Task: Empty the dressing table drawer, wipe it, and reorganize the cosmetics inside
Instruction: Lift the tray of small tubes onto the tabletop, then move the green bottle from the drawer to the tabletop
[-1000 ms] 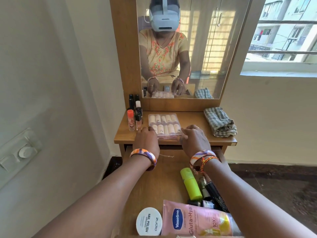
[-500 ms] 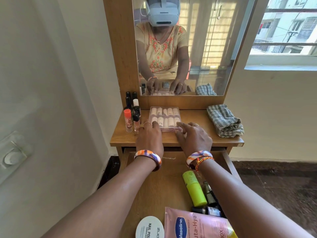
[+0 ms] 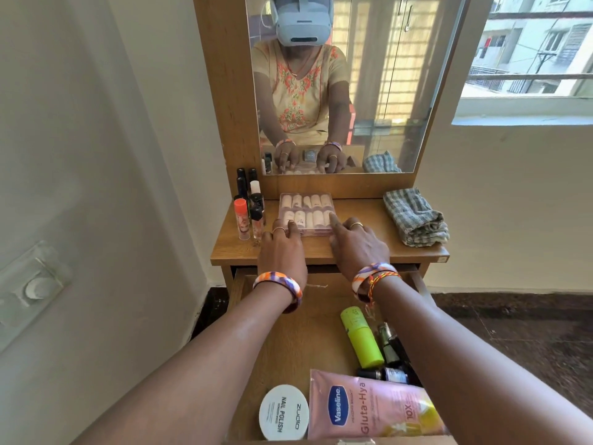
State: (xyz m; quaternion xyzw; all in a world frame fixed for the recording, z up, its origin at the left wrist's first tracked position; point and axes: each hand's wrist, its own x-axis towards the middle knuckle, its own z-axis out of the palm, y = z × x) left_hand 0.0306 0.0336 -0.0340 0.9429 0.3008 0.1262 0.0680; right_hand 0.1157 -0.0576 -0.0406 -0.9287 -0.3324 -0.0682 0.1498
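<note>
Both hands, the left (image 3: pixel 282 248) and right (image 3: pixel 356 245), lay open with fingertips steadying a clear nail box (image 3: pixel 306 213) on the desk (image 3: pixel 359 252). It sat clear of the drawer (image 3: pixel 288 332), apparently for wiping.

The drawer (image 3: pixel 276 332) stands pulled open below the dressing table top (image 3: pixel 359 248), its wooden floor bare on the left and far part. At its near edge lie a round white nail polish remover tub (image 3: pixel 283 412) and a pink Vaseline lotion tube (image 3: pixel 369 409), flat on its side. A lime-green tube (image 3: pixel 361 336) and dark small bottles (image 3: pixel 390 358) lie on the right. On the top, a clear box of press-on nails (image 3: pixel 306 211) lies flat in the middle, upright nail polish bottles (image 3: pixel 250 203) cluster far left, and a folded checked cloth (image 3: pixel 415 216) rests on the right.
</note>
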